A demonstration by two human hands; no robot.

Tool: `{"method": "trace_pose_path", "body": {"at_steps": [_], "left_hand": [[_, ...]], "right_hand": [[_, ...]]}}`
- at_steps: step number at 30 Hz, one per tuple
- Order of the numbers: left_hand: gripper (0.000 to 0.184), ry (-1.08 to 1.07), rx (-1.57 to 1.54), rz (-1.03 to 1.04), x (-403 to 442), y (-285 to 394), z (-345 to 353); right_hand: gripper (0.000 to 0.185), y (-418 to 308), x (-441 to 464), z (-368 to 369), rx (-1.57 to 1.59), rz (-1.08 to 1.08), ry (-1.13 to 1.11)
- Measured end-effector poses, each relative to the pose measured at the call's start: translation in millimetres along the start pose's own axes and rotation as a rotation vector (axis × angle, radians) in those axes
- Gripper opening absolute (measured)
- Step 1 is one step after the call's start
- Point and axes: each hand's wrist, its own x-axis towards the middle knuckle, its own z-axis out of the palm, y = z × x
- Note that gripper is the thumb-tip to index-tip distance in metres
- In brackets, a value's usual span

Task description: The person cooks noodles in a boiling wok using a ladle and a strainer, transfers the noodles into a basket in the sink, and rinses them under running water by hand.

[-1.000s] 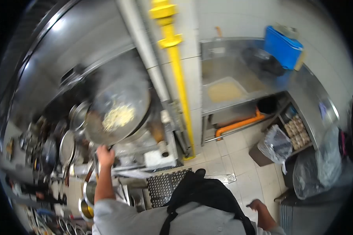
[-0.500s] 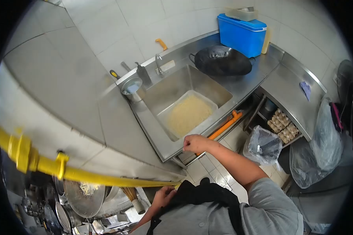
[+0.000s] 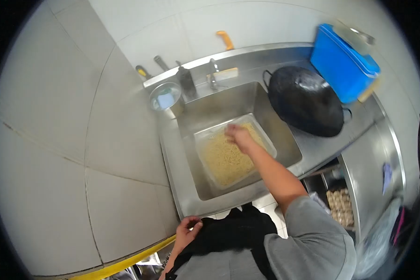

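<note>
My right hand [image 3: 238,136] is over the far part of a shallow pale tray [image 3: 271,148] inside the steel sink. Yellow noodles [image 3: 228,161] spread across the tray, apparently in some liquid. Motion blur smears the fingers of this hand, and I cannot tell whether it touches the noodles. My left hand [image 3: 187,233] hangs by the sink's front edge, beside the black apron [image 3: 233,228]. Its fingers are loosely bent with the thumb apart, and nothing shows in them.
A black wok [image 3: 305,100] rests on the steel counter right of the sink, near a blue cooler box [image 3: 343,65]. A metal pot [image 3: 175,109], a dark bottle [image 3: 186,81] and a faucet [image 3: 213,74] line the back left. Egg trays [image 3: 340,205] sit on a lower shelf.
The view has moved closer to the sink. My right hand has gone from in front of the sink to above the noodles. My left hand has come near the sink's front edge.
</note>
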Motion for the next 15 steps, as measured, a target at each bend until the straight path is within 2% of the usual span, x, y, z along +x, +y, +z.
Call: {"method": "trace_pose_path", "body": {"at_steps": [2, 4, 6, 8, 9, 11, 12, 13, 14, 15], "left_hand": [[0.023, 0.108, -0.015, -0.038, 3.8, 12.6, 8.2], [0.023, 0.195, -0.028, -0.071, 7.6, 33.2, 20.6], [0.022, 0.236, 0.18, -0.151, 14.9, 44.9, 30.7], [0.024, 0.269, 0.165, -0.194, 22.6, 46.4, 39.8], [0.028, 0.3, 0.213, -0.155, 27.7, 40.2, 43.6], [0.032, 0.323, 0.248, -0.131, 43.3, 27.4, 50.7], [0.036, 0.399, 0.439, 0.032, 55.9, 22.4, 52.9], [0.041, 0.469, 0.626, 0.199, 68.1, 15.0, 55.6], [0.051, 0.466, 0.657, 0.178, 78.5, 2.7, 55.6], [0.054, 0.486, 0.696, 0.206, 92.3, -3.9, 53.8]], "right_hand": [[0.036, -14.0, 93.5, -8.9, 0.214, 0.05, -0.086], [0.038, -42.5, 165.1, -0.5, 0.491, 0.249, 0.142], [0.041, -78.1, 208.3, 8.9, 0.631, 0.229, 0.242], [0.037, -100.7, 245.4, 25.7, 0.551, -0.06, 0.203], [0.037, -108.7, 240.5, 34.2, 0.543, -0.036, 0.198], [0.037, -123.8, 214.8, 44.1, 0.521, -0.142, -0.296], [0.037, -115.7, 204.3, 41.7, 0.511, -0.122, -0.293], [0.033, -105.2, 190.2, 37.1, 0.482, 0.018, -0.381], [0.03, -94.5, 176.5, 31.4, 0.453, 0.155, -0.464], [0.025, -77.8, 169.2, 18.9, 0.435, 0.276, -0.424]]}}
